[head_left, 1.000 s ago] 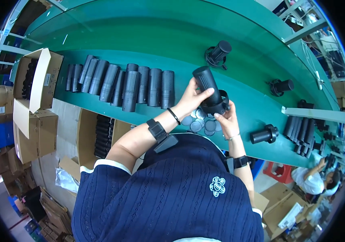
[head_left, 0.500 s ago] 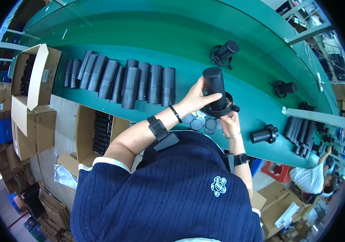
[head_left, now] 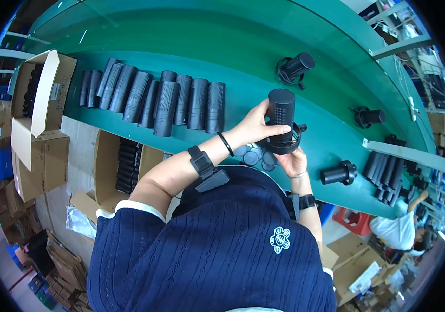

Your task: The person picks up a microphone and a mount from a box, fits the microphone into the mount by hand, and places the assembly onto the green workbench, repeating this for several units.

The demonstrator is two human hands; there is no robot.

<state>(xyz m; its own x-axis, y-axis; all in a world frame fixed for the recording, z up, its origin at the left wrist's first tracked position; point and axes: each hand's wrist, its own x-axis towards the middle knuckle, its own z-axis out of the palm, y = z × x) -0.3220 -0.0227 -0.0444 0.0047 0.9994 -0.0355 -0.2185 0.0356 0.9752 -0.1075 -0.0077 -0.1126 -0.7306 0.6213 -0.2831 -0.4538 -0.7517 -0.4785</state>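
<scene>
My left hand [head_left: 258, 127] is wrapped round the side of a black cylinder [head_left: 282, 106] with a dotted grille, its thumb lying across the front. The cylinder stands upright in a wider black ring-shaped mount [head_left: 284, 147] with a small knob at its right side. From below and the right, my right hand [head_left: 294, 162] grips that mount; some of its fingers are hidden behind the ring. Several flat grey discs [head_left: 252, 157] lie on the green bench [head_left: 243, 73] just below and left of the mount.
Several black cylinders [head_left: 165, 109] stand in a group at the left. Cylinders in ring mounts rest at the back [head_left: 299, 64], far right [head_left: 370, 116] and near right [head_left: 339, 173]. Open cardboard boxes [head_left: 48, 156] stand left. A person in white [head_left: 395, 231] is at the right.
The cylinder and ring mount have shifted slightly right in the view, and the cylinder looks more upright. Both hands keep their hold. The whole view has shifted a little.
</scene>
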